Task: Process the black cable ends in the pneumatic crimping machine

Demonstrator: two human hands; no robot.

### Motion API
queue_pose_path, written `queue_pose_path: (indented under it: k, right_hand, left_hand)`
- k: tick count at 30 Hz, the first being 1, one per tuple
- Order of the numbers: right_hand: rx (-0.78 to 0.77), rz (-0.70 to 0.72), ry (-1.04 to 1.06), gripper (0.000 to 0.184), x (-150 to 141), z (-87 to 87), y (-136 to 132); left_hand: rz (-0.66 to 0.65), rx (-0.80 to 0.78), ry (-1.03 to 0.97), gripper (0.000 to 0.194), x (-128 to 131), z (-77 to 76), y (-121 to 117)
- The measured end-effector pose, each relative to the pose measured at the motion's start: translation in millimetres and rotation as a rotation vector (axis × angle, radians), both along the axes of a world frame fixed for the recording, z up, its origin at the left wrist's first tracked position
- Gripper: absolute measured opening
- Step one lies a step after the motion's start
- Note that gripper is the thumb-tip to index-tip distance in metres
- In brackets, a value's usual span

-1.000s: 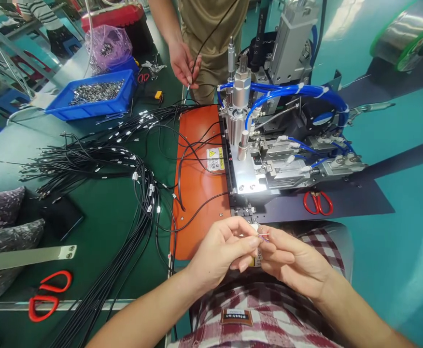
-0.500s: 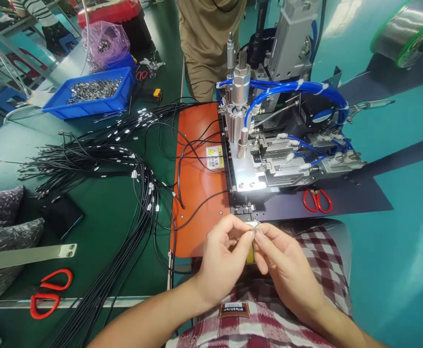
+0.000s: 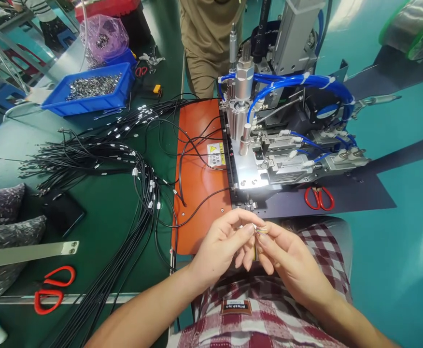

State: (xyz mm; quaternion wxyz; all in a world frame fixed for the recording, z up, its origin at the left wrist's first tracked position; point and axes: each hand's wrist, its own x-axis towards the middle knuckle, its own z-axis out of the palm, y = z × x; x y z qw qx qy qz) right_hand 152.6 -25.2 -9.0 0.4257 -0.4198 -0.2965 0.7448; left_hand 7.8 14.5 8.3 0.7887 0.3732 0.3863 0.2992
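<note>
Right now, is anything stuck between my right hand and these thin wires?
Nothing visible is in the way: the thin wires sit right at the fingertips of your right hand, with your left hand meeting them opposite.

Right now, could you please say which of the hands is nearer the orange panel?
The left hand: in this view it overlaps the near right corner of the orange panel, while the right hand is farther right, clear of it.

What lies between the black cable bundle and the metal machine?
In the head view: a strip of green table, then the orange plate, with several black cables running across it.
</note>
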Motion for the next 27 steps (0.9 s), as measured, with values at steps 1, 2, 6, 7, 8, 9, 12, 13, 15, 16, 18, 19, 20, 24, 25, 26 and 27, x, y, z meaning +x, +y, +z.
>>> queue_pose_path:
  k: [1,2,6,7,8,9,12,13,15,16,18,19,20,24,25,26,27]
  right_hand:
    - [0.0,0.004,0.012,0.023,0.3,0.0,0.1]
    - [0.0,0.008,0.025,0.022,0.6,0.1,0.2]
    - [-0.002,0.025,0.043,0.021,2.4,-0.5,-0.3]
    - [-0.001,0.026,0.026,0.021,2.7,-0.5,-0.8]
    - [0.001,0.023,-0.002,0.023,2.8,-0.3,-1.3]
    - [0.004,0.014,-0.04,0.024,2.7,0.1,-1.8]
    - [0.01,-0.043,-0.161,0.028,0.5,2.3,-2.3]
    - [0.011,-0.058,-0.184,0.029,-0.6,3.1,-1.9]
    - [0.014,-0.075,-0.202,0.03,-2.6,4.3,-0.8]
    - [0.018,-0.077,-0.201,0.03,-3.3,4.6,-0.3]
    - [0.029,-0.078,-0.199,0.029,-3.8,4.9,0.1]
    - [0.037,-0.079,-0.199,0.028,-3.7,5.1,0.0]
    - [0.045,-0.078,-0.202,0.027,-3.5,5.4,-0.4]
    - [0.076,-0.106,-0.254,0.027,-2.3,6.8,-1.1]
    - [0.078,-0.113,-0.269,0.028,-2.0,7.0,-0.8]
    - [0.081,-0.118,-0.282,0.027,-1.5,7.1,-0.4]
    - [0.086,-0.123,-0.298,0.026,-0.9,6.9,0.2]
  left_hand:
    - [-0.005,-0.013,-0.009,0.022,0.0,-0.2,0.2]
    - [-0.01,-0.027,-0.021,0.023,0.1,-0.4,0.3]
    - [0.012,-0.094,-0.054,0.024,2.0,-0.7,-1.0]
    - [0.027,-0.109,-0.051,0.025,3.0,-0.6,-1.8]
    - [0.046,-0.118,-0.041,0.025,4.2,-0.4,-2.7]
    - [0.076,-0.12,-0.026,0.025,5.4,-0.2,-3.8]
    - [0.195,-0.075,0.026,0.027,9.0,-0.1,-7.6]
    - [0.227,-0.051,0.045,0.027,9.8,-0.3,-8.8]
    - [0.249,-0.007,0.078,0.026,10.2,-1.0,-10.6]
    - [0.236,0.004,0.084,0.025,9.8,-1.3,-11.0]
    - [0.18,0.0,0.061,0.022,8.1,-1.6,-10.8]
    - [0.143,-0.011,0.04,0.021,7.1,-1.5,-10.4]
    - [0.107,-0.02,0.021,0.02,6.2,-1.3,-9.8]
    - [0.115,-0.046,0.023,0.016,4.9,0.3,-7.9]
    - [0.142,-0.055,0.034,0.015,5.2,0.7,-7.7]
    - [0.171,-0.064,0.045,0.015,5.5,1.1,-7.5]
    - [0.192,-0.072,0.056,0.015,5.8,1.3,-7.4]
